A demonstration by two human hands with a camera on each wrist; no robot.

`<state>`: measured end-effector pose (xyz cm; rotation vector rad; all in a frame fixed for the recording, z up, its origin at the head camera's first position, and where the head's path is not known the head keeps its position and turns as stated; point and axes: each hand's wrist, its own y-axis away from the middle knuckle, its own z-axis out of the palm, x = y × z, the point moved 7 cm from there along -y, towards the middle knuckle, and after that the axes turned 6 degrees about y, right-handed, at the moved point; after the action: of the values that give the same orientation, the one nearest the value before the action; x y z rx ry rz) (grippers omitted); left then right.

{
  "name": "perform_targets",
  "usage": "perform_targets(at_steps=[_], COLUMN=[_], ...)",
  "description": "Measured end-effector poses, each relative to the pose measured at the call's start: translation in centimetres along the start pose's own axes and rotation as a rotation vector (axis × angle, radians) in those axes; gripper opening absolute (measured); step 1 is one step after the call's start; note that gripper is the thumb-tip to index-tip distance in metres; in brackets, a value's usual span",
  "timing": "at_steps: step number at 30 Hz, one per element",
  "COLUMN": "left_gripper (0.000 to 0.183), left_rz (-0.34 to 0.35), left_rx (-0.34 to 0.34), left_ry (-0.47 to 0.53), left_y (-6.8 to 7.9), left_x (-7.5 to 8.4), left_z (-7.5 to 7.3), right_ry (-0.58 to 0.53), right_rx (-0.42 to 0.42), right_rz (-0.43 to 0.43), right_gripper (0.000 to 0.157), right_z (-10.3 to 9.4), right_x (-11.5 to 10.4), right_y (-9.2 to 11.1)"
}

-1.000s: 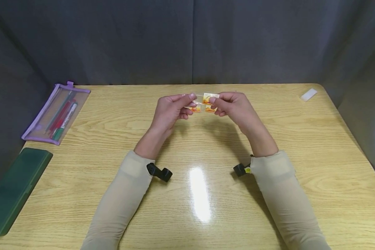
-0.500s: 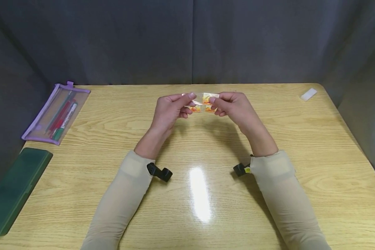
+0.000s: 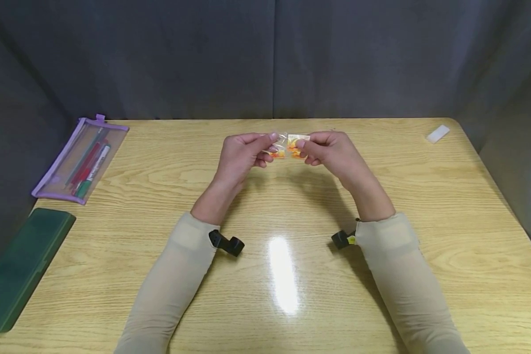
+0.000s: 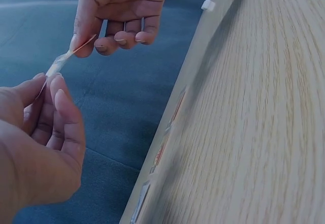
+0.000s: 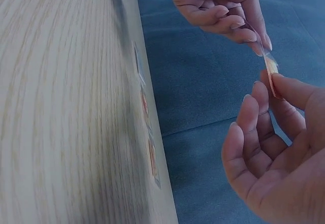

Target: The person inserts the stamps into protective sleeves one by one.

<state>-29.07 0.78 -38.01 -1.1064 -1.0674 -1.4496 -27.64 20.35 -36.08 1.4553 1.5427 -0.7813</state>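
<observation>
Over the far side of the table, both hands hold up a small packet [image 3: 297,140] of clear plastic with a yellow-and-orange printed panel. The left hand [image 3: 241,155] pinches its clear end between thumb and fingers. At the printed end, the right hand [image 3: 334,150] grips it with thumb and forefinger, its other fingers loosely bent in the right wrist view. The packet [image 4: 62,61] appears nearly edge-on in the left wrist view. Below the hands, several flat printed packets [image 5: 152,155] lie in a row along the table's far edge, partly hidden by the fingers in the head view.
A purple-edged mesh pouch [image 3: 55,179] with pens inside lies at the far left. Nearer, a dark green case [image 3: 24,268] sits along the left edge. A small white block [image 3: 438,133] rests at the far right corner. Dark curtains [image 3: 194,59] stand behind the table.
The printed panel of the held packet has tipped slightly downward, and the clear film between the hands looks more bunched. Both hands have stayed nearly in place.
</observation>
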Motion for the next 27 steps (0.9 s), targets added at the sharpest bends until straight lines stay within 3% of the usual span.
perform_targets(at_steps=[7,12,20,27], left_gripper=[0.030,0.028,0.027,0.021], left_rz=[0.025,0.045,0.012,-0.029], left_rx=[0.003,-0.022,-0.057,-0.136], left_ry=[-0.072,-0.056,-0.030,-0.073], left_y=[0.1,0.0,0.1,0.2], left_x=[0.1,0.1,0.0,-0.3], left_z=[0.0,0.2,0.5,1.0], right_ry=[0.017,0.018,0.016,-0.002], right_rx=[0.000,-0.004,-0.032,-0.034], right_rz=[0.003,-0.002,0.000,-0.021], right_gripper=[0.024,0.024,0.025,0.025], right_z=[0.2,0.3,0.5,0.5], right_x=[0.0,-0.1,0.0,-0.1], right_y=[0.1,0.1,0.0,0.0])
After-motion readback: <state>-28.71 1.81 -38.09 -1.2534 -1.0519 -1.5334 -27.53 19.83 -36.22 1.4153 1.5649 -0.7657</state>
